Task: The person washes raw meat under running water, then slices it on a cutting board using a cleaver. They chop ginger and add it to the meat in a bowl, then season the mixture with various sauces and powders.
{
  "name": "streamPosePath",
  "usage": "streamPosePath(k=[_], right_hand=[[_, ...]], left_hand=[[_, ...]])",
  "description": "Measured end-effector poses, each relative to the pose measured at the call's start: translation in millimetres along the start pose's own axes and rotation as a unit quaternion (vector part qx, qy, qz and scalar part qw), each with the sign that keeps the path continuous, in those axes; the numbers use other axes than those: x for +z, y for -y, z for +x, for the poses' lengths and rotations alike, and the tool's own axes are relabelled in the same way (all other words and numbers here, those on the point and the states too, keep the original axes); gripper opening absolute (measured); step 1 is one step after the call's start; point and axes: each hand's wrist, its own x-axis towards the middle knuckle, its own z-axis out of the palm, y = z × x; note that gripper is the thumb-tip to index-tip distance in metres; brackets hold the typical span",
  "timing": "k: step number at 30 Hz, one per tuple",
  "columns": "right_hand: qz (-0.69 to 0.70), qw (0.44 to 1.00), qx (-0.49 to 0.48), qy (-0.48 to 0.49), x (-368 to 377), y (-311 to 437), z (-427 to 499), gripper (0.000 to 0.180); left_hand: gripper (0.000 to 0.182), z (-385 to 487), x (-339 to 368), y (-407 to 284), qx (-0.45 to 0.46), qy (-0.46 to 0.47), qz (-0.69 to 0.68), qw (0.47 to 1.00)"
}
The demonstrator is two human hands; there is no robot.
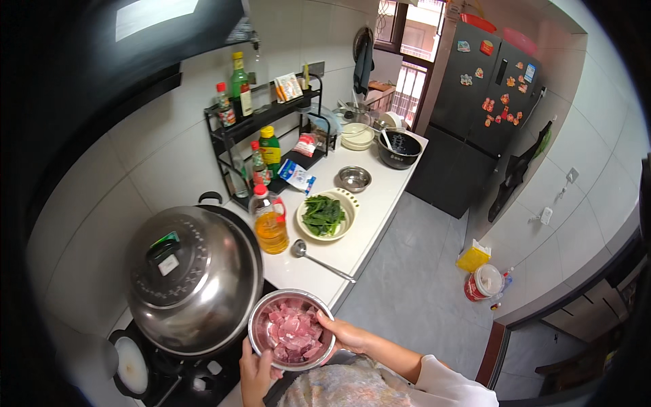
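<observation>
Between both hands is a round stainless steel bowl (258, 338) of sliced raw meat (295, 329), held low in front of the body. My left hand (257, 369) grips its near left rim. On the right side, my right hand (342, 333) has its thumb over the rim and its other fingers mostly hidden below. A steel ladle (325, 267) lies on the white counter beyond the bowl. Farther back, leafy greens (323, 216) rest in a cream colander (351, 207). Beside them stands a bottle of yellow oil (271, 231) with a red cap.
A large domed lid (193, 285) covers a wok on the stove at left. Past the greens are a small steel bowl (354, 178), a black rice cooker pot (399, 149) and a black rack (269, 112) of bottles. A bucket (483, 282) stands on the floor at right.
</observation>
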Motion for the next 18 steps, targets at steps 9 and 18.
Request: streamPosePath(k=[9,18], right_hand=[[-0.204,0.978,-0.031,0.024,-187,69,-4,0.079],[-0.486,0.811,-0.076,-0.317,-339,157,178,0.074]], left_hand=[[0.029,84,117,59,-0.073,-0.03,-0.082,0.993],[0.031,60,142,68,-0.083,-0.219,-0.058,0.97]])
